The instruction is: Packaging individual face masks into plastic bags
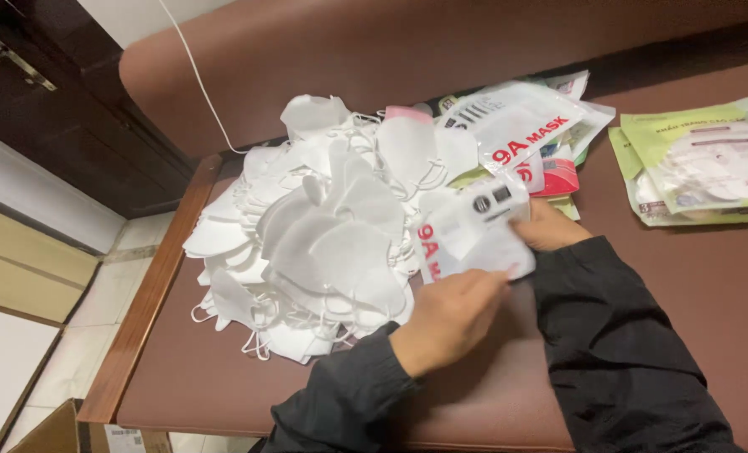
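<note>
White plastic packet (474,239) with red print, pinched between both hands. Left hand (445,319) closed on the near bottom edge, knuckles up. Right hand (550,226) closed on the far side edge, partly hidden behind the plastic. Held low over the brown seat (684,294), flat side up, with something white inside. Hard to tell if the top is open or sealed.

Just to the left of the grip, almost touching: a big messy pile of white masks (323,243), with ear loops sticking out at the edges. Just behind the grip: a loose heap of more packets (525,126), white, red and green. Well off to the right: two green packets (701,159) lying flat, one on the other. Far left and back: a thin white cord (198,84) running up the seat back. Down by the floor, near left: a corner of a cardboard box (55,432).

Looks like the one-packet-at-a-time part of the work, with both hands busy on this packet. Calls for a firm pinch on both edges and slow, gentle hands, since thin plastic slips and crumples.
</note>
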